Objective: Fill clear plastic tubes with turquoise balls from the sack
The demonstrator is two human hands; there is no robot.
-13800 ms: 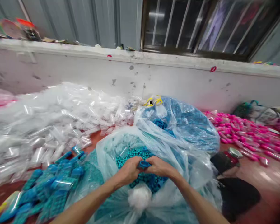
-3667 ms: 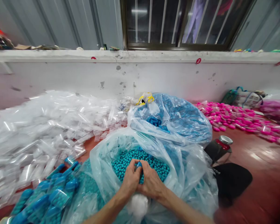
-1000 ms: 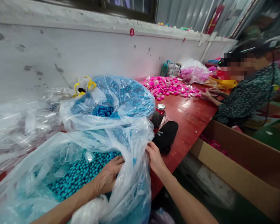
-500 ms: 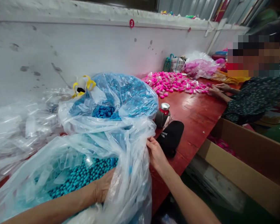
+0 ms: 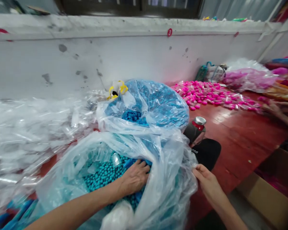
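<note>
A clear plastic bag [image 5: 168, 159] lies spread open in front of me, full of small teal balls [image 5: 99, 175]. Several clear plastic tubes [image 5: 98, 155] lie among the balls on the bag's left side. My left hand [image 5: 136, 177] reaches into the bag, back upward, fingers slightly apart over the balls and some darker blue pieces [image 5: 129, 163]. What lies under its palm is hidden. At the bag's right edge, my right hand [image 5: 206, 182] pinches the plastic between thumb and fingers.
Behind stands a second bag with blue pieces [image 5: 132, 115]. A jar with a silver lid [image 5: 199, 123] and a black pouch [image 5: 207, 153] sit to the right on the red table [image 5: 240, 134]. Pink pieces [image 5: 206, 94] lie beyond, near another person's hands [image 5: 276, 108]. Clear plastic [image 5: 38, 134] covers the left.
The view has swung left, so things appear further right. My left hand, earlier partly behind the plastic, now shows its fingers over the balls. My right hand still holds the bag's edge.
</note>
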